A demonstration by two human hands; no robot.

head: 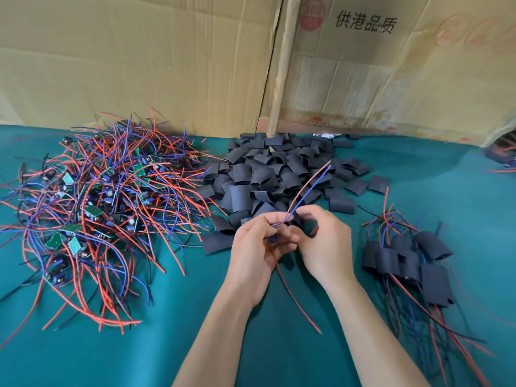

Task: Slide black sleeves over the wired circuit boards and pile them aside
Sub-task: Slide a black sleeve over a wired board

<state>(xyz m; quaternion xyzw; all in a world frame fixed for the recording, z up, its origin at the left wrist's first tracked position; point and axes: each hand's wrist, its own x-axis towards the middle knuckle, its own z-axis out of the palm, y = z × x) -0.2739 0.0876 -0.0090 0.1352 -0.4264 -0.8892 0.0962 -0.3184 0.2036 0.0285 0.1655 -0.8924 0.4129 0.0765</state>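
My left hand (258, 247) grips a wired circuit board (273, 238), mostly hidden in the fingers. Its red and blue wires (310, 185) rise up and right, and one red wire (296, 300) trails down toward me. My right hand (325, 241) is curled close beside it, its fingertips meeting the left hand's at the wires; what they pinch is hidden. A heap of bare boards with red and blue wires (100, 213) lies at the left. Loose black sleeves (273, 177) are piled behind my hands. Sleeved boards (410, 261) lie stacked at the right.
Everything rests on a teal cloth (195, 317). Cardboard sheets (167, 60) stand as a wall along the back. A few more wired parts (502, 157) show at the far right edge.
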